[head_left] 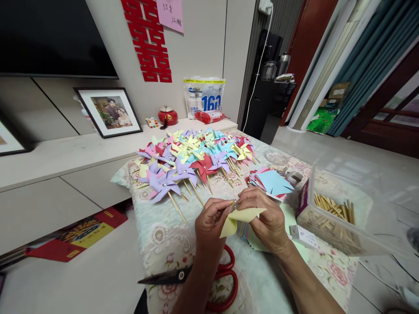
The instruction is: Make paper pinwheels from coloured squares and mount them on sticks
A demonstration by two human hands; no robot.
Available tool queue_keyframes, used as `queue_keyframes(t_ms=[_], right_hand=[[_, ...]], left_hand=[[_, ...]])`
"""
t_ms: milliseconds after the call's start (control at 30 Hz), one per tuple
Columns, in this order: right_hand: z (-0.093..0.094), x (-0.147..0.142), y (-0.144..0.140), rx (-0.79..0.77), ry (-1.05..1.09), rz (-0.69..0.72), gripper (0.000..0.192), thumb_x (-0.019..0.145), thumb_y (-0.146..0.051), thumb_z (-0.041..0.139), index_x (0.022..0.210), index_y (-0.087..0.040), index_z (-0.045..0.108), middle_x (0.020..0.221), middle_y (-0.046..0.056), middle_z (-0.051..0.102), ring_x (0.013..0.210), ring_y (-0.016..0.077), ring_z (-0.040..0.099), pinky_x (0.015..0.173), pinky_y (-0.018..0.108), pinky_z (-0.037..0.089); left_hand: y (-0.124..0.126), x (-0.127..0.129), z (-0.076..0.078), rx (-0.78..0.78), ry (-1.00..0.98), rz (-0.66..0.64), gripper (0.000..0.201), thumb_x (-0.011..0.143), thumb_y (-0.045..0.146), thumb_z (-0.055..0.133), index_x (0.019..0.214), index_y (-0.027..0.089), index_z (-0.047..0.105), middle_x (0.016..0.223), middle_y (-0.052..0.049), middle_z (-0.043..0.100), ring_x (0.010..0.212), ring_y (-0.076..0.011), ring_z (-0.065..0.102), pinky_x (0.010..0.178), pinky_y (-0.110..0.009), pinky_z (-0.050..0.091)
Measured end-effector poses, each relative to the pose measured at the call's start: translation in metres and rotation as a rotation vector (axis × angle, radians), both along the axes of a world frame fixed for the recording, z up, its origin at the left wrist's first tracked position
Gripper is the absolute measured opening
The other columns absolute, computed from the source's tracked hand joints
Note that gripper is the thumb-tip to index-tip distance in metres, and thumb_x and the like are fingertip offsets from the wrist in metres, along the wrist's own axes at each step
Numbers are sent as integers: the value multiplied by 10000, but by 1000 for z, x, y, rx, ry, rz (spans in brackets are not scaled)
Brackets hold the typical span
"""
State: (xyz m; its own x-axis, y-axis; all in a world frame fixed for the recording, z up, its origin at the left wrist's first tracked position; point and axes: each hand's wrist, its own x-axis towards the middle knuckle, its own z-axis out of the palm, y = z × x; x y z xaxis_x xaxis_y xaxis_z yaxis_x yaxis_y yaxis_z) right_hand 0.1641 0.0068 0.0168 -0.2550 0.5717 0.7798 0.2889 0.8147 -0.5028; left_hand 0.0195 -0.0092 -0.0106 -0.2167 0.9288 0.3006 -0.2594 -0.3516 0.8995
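Note:
My left hand (209,220) and my right hand (266,218) both pinch a yellow paper pinwheel piece (244,216) above the cloth-covered table (163,235). Fingertips of both hands meet at its folded centre, where a small pin shows. A big heap of finished pinwheels (193,159) in purple, yellow, blue, pink and red, on wooden sticks, lies beyond my hands. A stack of cut paper squares (271,181), blue on top, sits just past my right hand. More paper lies under my right hand.
Red-handled scissors (196,274) lie under my left wrist. A clear plastic box of wooden sticks (334,216) stands at the right. A framed photo (109,111), a red pot (168,116) and a plastic bag (204,96) sit on the low shelf behind.

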Motion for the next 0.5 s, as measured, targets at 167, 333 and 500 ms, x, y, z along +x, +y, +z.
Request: queue_keyframes(t_ms=[167,333,500], right_hand=[[1,0,-1,4,4,10,183,924,-96,556,922,-232,679,862,61,638,861,214,604,784,401,509],[2,1,-1,-10,-22,-1,189,943,-115,529,917,-231,676,852,63,646,852,211,613,772,388,509],[2,1,-2,-16,-27,10,192,947,-112,516,936,-228,669,868,67,648,858,213,616,770,390,500]], left_hand=[[0,0,0,19,39,2,100,755,262,776,839,228,817,805,-59,662,751,-191,623,651,-263,480],[-2,-1,1,14,47,12,114,714,283,812,812,225,818,792,-67,662,742,-199,615,646,-268,477],[-3,0,0,11,46,21,125,731,335,800,805,235,816,794,-71,660,718,-198,604,650,-287,490]])
